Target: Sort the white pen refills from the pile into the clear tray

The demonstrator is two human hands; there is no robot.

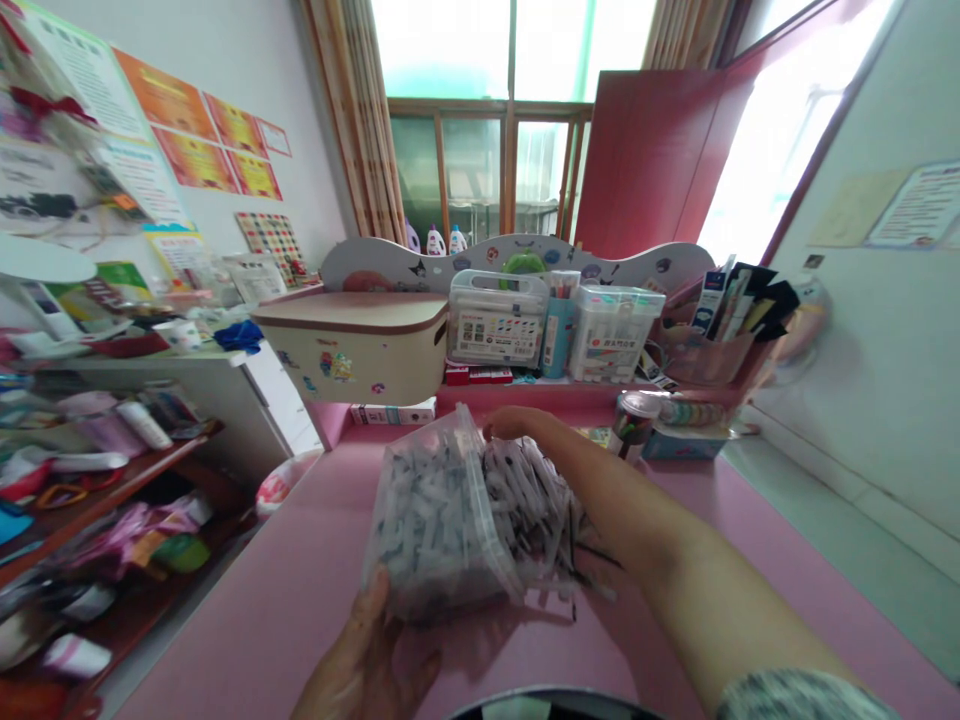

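A clear plastic box [431, 530] lies tipped on the pink desk, its opening turned to the right. Inside it are many small pale grey strip-like pieces. A loose heap of similar thin strips [529, 500] spreads on the desk just outside the opening, some with dark ends. My left hand [375, 640] grips the near left corner of the box, thumb on its side and fingers low beneath it. Beyond the heap, my right hand [517, 422] reaches to the far side, beside the box's rim. Its fingers bend downward and are mostly hidden.
On the desk's back shelf stand a lidded cream bin [360, 350], a clear marker case [497, 320], a blue pencil holder [556, 335] and a box of markers [615, 335]. A jar [634, 425] stands at the right. A dark round edge [555, 705] shows at the bottom.
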